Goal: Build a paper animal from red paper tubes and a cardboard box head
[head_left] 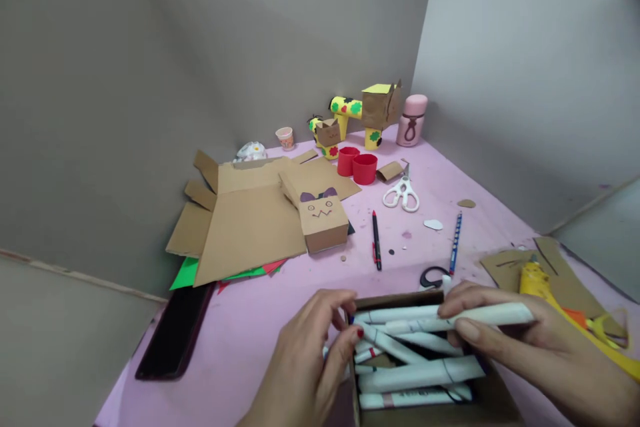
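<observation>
An open cardboard box (356,390) at the front holds several white markers (423,375) lying crosswise. My left hand (316,345) is curled at the box's far left corner, thumb and fingers on its left rim beside the marker ends. A white marker (495,315) is gripped between the thumb and fingers of my right hand (545,340), tilted above the others in the box. Beneath my right hand runs a yellow glue gun (536,283), partly hidden. Black-handled scissors (434,277) show just behind the box.
Flattened cardboard (250,227) covers the left side, near a phone (175,333). A cat-faced box (324,220), red rings (365,169), white scissors (401,195), a black pen (376,240) and a blue pencil (455,243) lie beyond. Yellow-legged cardboard animals (381,110) and a pink bottle (413,121) stand behind.
</observation>
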The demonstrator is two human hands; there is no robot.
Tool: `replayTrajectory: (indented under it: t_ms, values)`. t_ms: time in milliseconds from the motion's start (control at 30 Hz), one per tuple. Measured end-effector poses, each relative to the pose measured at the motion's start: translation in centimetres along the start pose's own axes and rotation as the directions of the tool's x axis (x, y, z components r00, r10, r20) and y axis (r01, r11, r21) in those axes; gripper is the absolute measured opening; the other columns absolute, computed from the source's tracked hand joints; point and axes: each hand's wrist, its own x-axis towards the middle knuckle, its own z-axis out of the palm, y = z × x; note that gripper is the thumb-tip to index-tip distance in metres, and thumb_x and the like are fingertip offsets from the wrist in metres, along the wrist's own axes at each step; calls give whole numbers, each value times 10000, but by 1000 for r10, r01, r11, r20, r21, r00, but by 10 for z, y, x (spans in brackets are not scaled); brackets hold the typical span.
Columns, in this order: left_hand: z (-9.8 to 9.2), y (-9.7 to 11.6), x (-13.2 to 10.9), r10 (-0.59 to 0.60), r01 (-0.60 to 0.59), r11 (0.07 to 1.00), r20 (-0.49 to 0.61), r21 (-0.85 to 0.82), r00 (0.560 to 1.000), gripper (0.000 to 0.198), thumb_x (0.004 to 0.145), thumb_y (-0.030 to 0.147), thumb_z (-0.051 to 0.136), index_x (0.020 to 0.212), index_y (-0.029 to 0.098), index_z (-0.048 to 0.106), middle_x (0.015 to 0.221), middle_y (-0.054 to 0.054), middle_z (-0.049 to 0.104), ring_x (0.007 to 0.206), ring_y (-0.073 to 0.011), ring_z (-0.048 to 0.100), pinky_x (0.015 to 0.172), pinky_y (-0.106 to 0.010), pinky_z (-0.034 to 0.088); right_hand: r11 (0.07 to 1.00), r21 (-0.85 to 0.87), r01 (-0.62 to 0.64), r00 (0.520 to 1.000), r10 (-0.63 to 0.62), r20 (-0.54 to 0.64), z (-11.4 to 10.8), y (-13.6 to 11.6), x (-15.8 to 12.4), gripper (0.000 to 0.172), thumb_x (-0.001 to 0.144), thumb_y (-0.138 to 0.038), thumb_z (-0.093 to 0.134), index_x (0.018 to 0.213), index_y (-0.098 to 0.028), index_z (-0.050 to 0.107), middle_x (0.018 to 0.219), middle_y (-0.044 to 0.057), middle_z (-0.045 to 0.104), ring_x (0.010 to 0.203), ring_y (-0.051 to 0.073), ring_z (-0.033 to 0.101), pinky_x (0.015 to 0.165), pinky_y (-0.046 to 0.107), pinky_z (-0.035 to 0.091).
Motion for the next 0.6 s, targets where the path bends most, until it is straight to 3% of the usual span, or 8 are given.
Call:
replayTrajectory:
  t_ms: [100,200,367,433,533,600]
  values:
    - [9,-1,5,136,-175,963,192,204,972,134,886,153,477,932,219,584,832,-3,672,745,-152,586,656,-265,389,955,-285,78,995,-93,-40,-9,3,6,196,800,-419,619,872,-258,705,857,37,709,809,234,669,691,313,536]
    - [27,-1,13,202,-332,870,353,363,914,94,831,175,586,748,208,617,694,13,668,658,-159,564,619,-305,323,835,-511,206,952,-293,-95,-13,7,9,180,828,-342,589,965,-257,671,925,46,694,912,249,636,787,376,507]
    - [50,0,29,289,-555,747,573,365,767,176,783,240,672,613,222,632,538,32,627,515,-147,532,547,-328,255,659,-681,319,896,-444,-10,-15,17,8,119,875,-250,538,968,-249,612,907,51,639,923,242,576,768,400,472]
    - [52,1,32,283,-589,722,621,365,731,109,797,242,647,690,240,667,517,30,625,475,-157,528,522,-338,245,610,-708,355,868,-496,8,-15,18,6,158,873,-216,537,1019,-253,586,978,59,623,973,242,552,790,400,459]
    - [46,2,34,217,-578,715,661,393,718,89,799,252,629,731,251,686,485,25,620,435,-175,519,485,-347,230,506,-758,413,819,-570,66,-16,16,1,185,848,-178,560,1006,-270,586,1133,70,579,1077,253,503,846,407,426]
    - [42,3,34,201,-516,776,633,363,748,167,800,204,613,649,240,677,464,24,613,417,-164,505,471,-340,244,431,-774,464,805,-569,166,-17,15,-2,185,823,-179,587,974,-285,605,1201,71,561,1124,264,483,864,413,417]
